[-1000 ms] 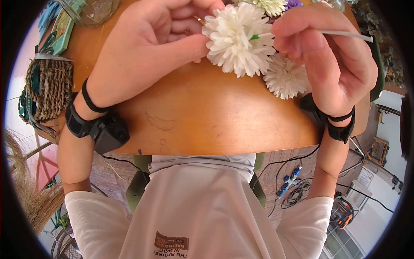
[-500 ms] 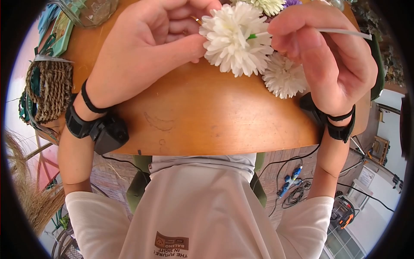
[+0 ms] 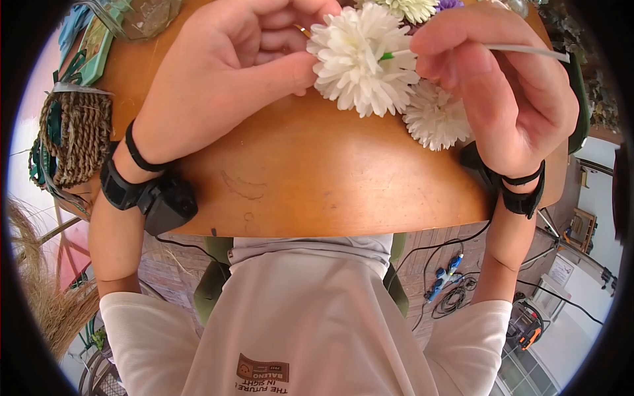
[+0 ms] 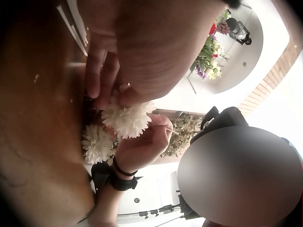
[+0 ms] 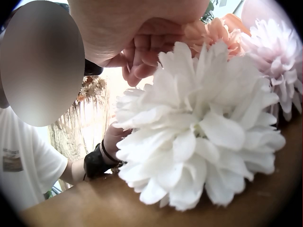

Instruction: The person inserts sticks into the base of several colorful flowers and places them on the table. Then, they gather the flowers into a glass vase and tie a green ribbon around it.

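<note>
My left hand [image 3: 218, 79] holds a white artificial flower head [image 3: 356, 66] over the table, with the thumb against its left petals. The green base [image 3: 387, 57] of the flower faces right, and a thin white stick [image 3: 531, 51] runs up to it. Thumb and forefinger of my right hand [image 3: 515, 86] pinch the stick, whose free end sticks out to the right. Below the right hand lies a second white flower [image 3: 436, 117], large in the right wrist view. In the left wrist view the held flower [image 4: 127, 120] sits between both hands.
Beyond the hands are a pale green flower [image 3: 413, 8] and a purple one [image 3: 450, 5]. A peach flower [image 5: 215, 38] shows in the right wrist view. On the wooden table [image 3: 284, 178], a glass jar [image 3: 148, 20] and a braided rope bundle [image 3: 79, 135] stand left.
The flower head and the stick have shifted slightly to the left, with the right fingertips following. Both hands keep their hold, and almost nothing differs over the last half second.
</note>
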The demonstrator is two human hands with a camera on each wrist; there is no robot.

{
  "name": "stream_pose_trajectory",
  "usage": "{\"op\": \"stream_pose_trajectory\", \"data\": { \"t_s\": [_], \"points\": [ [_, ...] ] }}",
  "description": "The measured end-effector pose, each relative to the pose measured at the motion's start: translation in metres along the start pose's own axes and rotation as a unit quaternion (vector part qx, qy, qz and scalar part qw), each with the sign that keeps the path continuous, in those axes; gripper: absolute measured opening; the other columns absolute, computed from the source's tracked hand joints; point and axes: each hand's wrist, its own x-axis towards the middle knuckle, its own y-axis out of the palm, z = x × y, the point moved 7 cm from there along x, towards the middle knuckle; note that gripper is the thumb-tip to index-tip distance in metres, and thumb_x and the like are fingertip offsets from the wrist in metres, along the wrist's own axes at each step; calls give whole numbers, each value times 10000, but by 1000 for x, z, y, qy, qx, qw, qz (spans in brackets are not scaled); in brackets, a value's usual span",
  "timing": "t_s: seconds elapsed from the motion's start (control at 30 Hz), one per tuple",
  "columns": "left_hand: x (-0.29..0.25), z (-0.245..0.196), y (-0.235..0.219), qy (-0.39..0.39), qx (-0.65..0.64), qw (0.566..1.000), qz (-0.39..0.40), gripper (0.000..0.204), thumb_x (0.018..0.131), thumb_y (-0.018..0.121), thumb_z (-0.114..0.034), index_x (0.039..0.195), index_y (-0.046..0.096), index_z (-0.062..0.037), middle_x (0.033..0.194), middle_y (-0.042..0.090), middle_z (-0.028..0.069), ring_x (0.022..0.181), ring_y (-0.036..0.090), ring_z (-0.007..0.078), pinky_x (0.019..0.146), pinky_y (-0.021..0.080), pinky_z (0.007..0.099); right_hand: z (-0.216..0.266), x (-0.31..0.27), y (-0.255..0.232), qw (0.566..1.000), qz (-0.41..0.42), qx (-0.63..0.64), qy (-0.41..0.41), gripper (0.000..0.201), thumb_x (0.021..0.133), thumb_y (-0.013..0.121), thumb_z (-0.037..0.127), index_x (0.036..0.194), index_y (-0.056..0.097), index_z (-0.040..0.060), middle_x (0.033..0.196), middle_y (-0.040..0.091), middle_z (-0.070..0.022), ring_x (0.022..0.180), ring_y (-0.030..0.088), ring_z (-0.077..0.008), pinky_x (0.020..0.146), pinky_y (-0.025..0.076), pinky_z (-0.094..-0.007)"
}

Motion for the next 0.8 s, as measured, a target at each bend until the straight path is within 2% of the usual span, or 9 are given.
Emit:
{"op": "stream_pose_trajectory", "data": {
  "t_s": [0.13, 0.33, 0.57, 0.8],
  "points": [
    [0, 5, -2, 15, -9, 1000, 2, 342, 947, 670, 39, 1255, 523, 41, 1214, 668, 123, 1119, 662, 157, 979, 528, 296, 0, 0, 0, 1000, 1, -6, 4, 158, 898, 604, 17, 937, 732, -67, 773, 719, -127, 626, 654, -147, 568, 502, -247],
    [0, -9, 6, -10, 62, 998, -16, 341, 948, 669, 39, 1257, 523, 39, 1221, 667, 124, 1122, 664, 157, 981, 530, 296, 0, 0, 0, 1000, 2, -2, 4, 160, 901, 599, 12, 950, 729, -68, 787, 723, -136, 627, 654, -147, 571, 505, -246],
    [-1, 1, -1, -16, 6, 1000, -5, 344, 950, 663, 40, 1263, 521, 37, 1214, 666, 119, 1118, 664, 158, 976, 531, 294, -10, -2, -2, 998, 37, 6, -44, 169, 848, 587, -40, 929, 728, -85, 786, 726, -143, 617, 652, -156, 566, 504, -250],
    [-1, 5, -1, 11, -12, 1000, 5, 348, 948, 652, 51, 1270, 521, 38, 1209, 664, 117, 1118, 661, 157, 977, 526, 294, -2, 0, 3, 999, -24, 17, -38, 174, 815, 587, -47, 902, 731, -92, 782, 731, -151, 609, 651, -160, 560, 505, -252]
  ]
}}
